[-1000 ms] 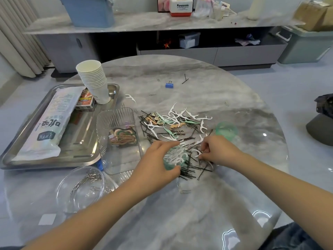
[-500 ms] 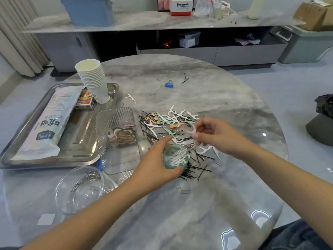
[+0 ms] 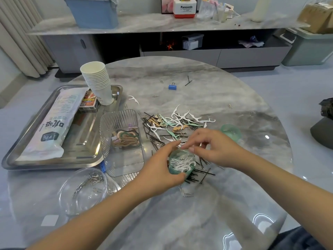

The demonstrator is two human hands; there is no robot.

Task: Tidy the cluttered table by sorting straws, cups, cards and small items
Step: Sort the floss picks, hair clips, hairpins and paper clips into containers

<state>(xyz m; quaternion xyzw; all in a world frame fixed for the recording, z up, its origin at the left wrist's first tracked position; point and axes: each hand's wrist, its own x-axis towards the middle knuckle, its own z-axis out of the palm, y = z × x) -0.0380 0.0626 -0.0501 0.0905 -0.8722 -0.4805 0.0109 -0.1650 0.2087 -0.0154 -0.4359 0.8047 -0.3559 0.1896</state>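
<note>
Gripping a small green cup (image 3: 182, 166) of white floss picks with the left hand (image 3: 158, 170), low on the bench (image 3: 225, 98) beside the pile of loose picks and hairpins (image 3: 173, 125). Hovering over the cup's rim with the right hand (image 3: 214, 148), fingers curled; whether this grip is pinching anything cannot be told. Showing "Panasonic" on a red-and-white box (image 3: 184, 9) on the far shelf; printed characters on the white packet (image 3: 52, 123) lying in the metal tray (image 3: 84, 150).
</note>
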